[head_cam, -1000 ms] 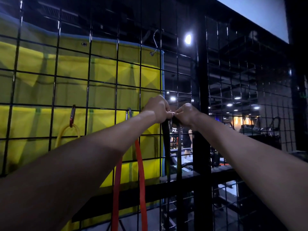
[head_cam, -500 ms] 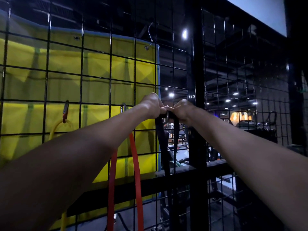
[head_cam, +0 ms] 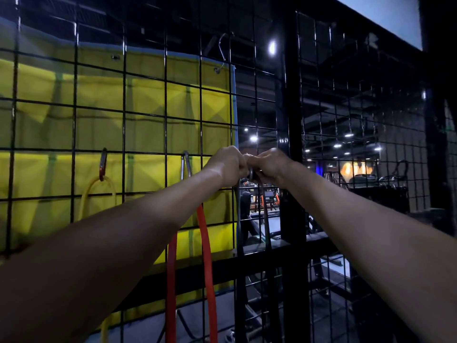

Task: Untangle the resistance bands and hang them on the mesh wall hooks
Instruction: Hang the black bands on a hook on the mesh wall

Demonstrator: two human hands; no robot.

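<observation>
— Reaching up at the black wire mesh wall [head_cam: 148,102], both your arms are stretched out, and your left hand [head_cam: 228,164] and right hand [head_cam: 269,163] meet knuckle to knuckle in front of it.

— What have my fingers got?

— Your fingers on both hands are curled tight, pinching a small rounded metal clip [head_cam: 251,173] between them. From just below it a dark flat band [head_cam: 265,214] drops straight down in two strands, smooth and strap-like, in front of the grid. Whether that clip is already seated on a wire, I cannot tell; your hands cover it.

— And the other bands?

— To your left, a thick orange-red band [head_cam: 206,256] hangs as a long narrow loop, rubbery and matt, its top hidden behind your left forearm, under a silvery carabiner [head_cam: 186,164] hooked on a horizontal wire. Further left, a thin yellow tube band [head_cam: 97,191] arches round beneath a red carabiner [head_cam: 103,164] on the same wire.

— What is behind the grid?

— A yellow padded mat [head_cam: 138,100] with a pale blue edge and stitched creases, held at its upper right corner by a slim S-shaped wire hook [head_cam: 223,52]. A thick black post [head_cam: 291,120] stands just right of your hands, with finer mesh beyond it.
</observation>
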